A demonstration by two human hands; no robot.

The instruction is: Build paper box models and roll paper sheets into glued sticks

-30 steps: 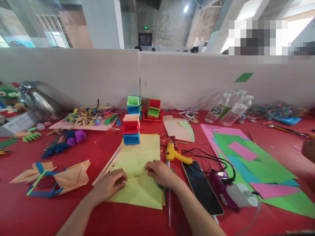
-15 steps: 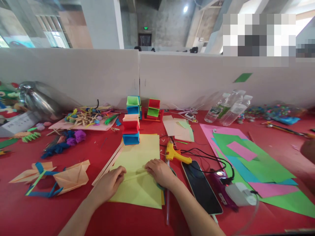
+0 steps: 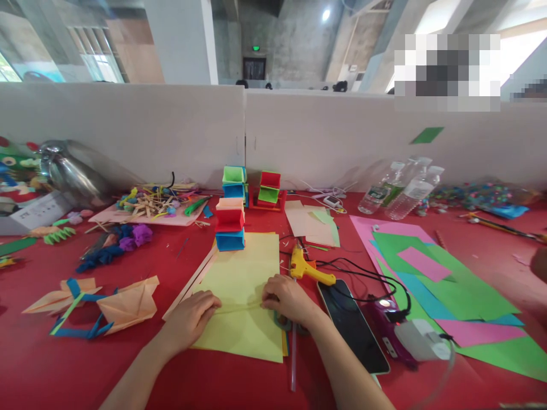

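Observation:
Pale yellow sheets point(image 3: 243, 336) lie stacked on the red table. A narrow yellow strip point(image 3: 241, 307), hard to tell from the paper beneath, runs between my two hands. My left hand point(image 3: 192, 319) pinches its left end near the sheet's left edge, fingers curled together. At the other end, the bent fingers of my right hand point(image 3: 288, 299) close on the strip by the sheet's right edge. Scissors point(image 3: 281, 320) lie partly hidden under my right wrist. Folded red, peach and blue paper pieces point(image 3: 229, 225) stand stacked at the sheet's top left corner.
Right of the sheets are a yellow glue gun point(image 3: 305, 267), a phone point(image 3: 354, 327), a purple power strip point(image 3: 391, 333) and coloured papers point(image 3: 461, 285). Bottles point(image 3: 412, 193) stand behind. On the left lie folded peach paper shapes point(image 3: 128, 307) and blue and purple crepe pieces point(image 3: 111, 247).
The view has shifted slightly, moving the table's things a little rightward. My right hand's fingers are more curled at the strip. My left hand keeps nearly the same pose.

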